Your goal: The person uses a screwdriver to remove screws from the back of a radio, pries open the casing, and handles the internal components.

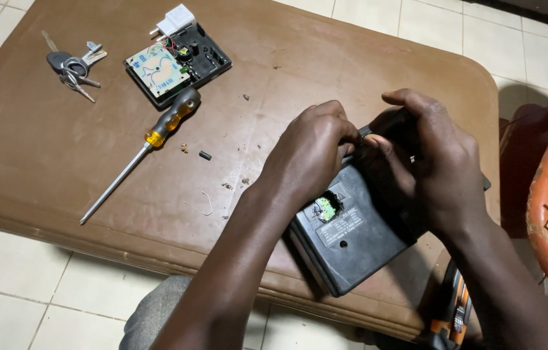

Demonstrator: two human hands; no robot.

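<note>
Bright, even light falls from above on the brown leather-topped counter [41, 149], leaving a soft sheen across its middle and far edge. The pale tiled floor [15, 285] is evenly lit. Deep shadow pools beyond the counter's right edge and under the forearms at its near edge. Focus is sharp throughout; straight lines bow slightly toward the frame's corners.

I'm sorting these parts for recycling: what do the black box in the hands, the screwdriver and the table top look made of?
Black box: matte moulded plastic, apparently, broken open at one hole. Screwdriver: bright metal shaft, translucent amber and dark handle, likely plastic. Table top: brown, slightly glossy, creased covering, possibly vinyl or leatherette.
</note>
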